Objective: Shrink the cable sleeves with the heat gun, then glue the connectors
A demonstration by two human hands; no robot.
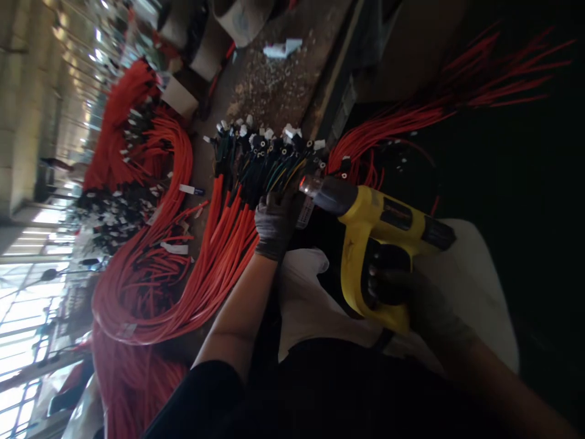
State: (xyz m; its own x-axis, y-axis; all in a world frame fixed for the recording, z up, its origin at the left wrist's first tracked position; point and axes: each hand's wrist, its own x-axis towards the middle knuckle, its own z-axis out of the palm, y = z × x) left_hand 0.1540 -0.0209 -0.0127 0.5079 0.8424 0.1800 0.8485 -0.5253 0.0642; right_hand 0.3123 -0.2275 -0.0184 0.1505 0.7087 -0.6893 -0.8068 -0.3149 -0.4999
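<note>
In my right hand (418, 302), gloved and wrapped round the handle, is a yellow heat gun (375, 210). Its nozzle tip glows red and points left at the cable ends, close to my left hand (275, 222). That hand wears a grey glove, and its fingers curl over the end of an orange-red sleeved cable; the fingertips are partly hidden in shadow. Beside it lies a row of orange-red cables (228, 244) on the bench. Dark wires with white connectors (269, 137) and ring terminals come out of their ends.
Large looped bundles of red cable (176, 152) lie along the left. More red cables (388, 131) hang past the bench edge at right. Small debris (274, 85) covers the far bench top, near a cardboard box (180, 94). White cloth or plastic (475, 274) lies beside my lap.
</note>
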